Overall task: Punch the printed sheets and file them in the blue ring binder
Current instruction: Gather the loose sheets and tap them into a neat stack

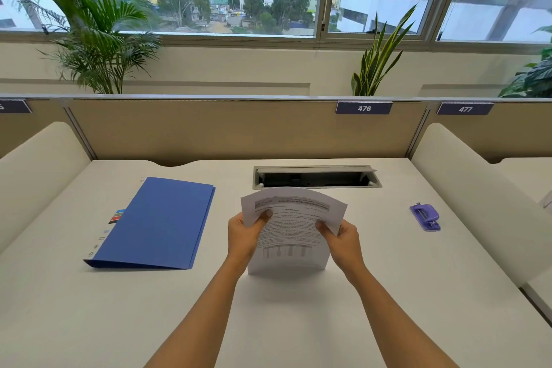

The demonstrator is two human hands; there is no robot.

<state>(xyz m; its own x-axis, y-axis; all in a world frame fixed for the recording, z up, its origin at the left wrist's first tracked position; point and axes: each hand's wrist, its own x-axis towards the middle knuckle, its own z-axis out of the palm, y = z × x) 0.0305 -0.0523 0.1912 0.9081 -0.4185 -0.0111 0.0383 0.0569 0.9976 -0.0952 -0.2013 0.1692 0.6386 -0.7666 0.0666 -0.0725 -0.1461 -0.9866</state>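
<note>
Both hands hold the printed sheets [291,233] upright at the middle of the surface [298,323], the bottom edge resting on it and the top bowing away. The left hand [243,233] pinches the left edge, thumb on the front; the right hand [343,237] pinches the right edge the same way, fingers behind the paper. This looks like squaring the stack, the step before punching. The purple hole punch [425,216] sits well apart to the right, untouched. The blue ring binder [155,224] lies closed to the left. Next, the aligned edge must go into the punch's slot, which likely calls for 1 hand to free itself and bring the punch nearer.
</note>
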